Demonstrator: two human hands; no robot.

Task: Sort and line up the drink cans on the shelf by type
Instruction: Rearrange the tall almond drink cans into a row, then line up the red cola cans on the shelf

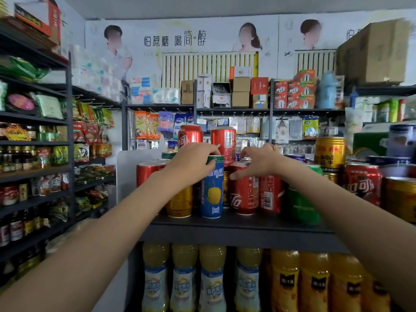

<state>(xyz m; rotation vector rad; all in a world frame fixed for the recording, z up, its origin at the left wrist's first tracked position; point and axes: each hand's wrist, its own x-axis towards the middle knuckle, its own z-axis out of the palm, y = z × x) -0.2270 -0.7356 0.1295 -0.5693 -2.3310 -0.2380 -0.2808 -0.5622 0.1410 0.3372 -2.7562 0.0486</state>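
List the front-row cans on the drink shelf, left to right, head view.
Red can → gold can → blue can, gripped at its top by the left hand → red cola can, touched by the right hand → second red can → green can.

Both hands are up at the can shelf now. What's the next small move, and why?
Probably lift the tall blue can with the yellow fruit picture straight up and out of the front row. The left hand already grips its top, and it stands alone between a gold can and red cola cans, where the right hand rests. Its matching group isn't clearly visible.
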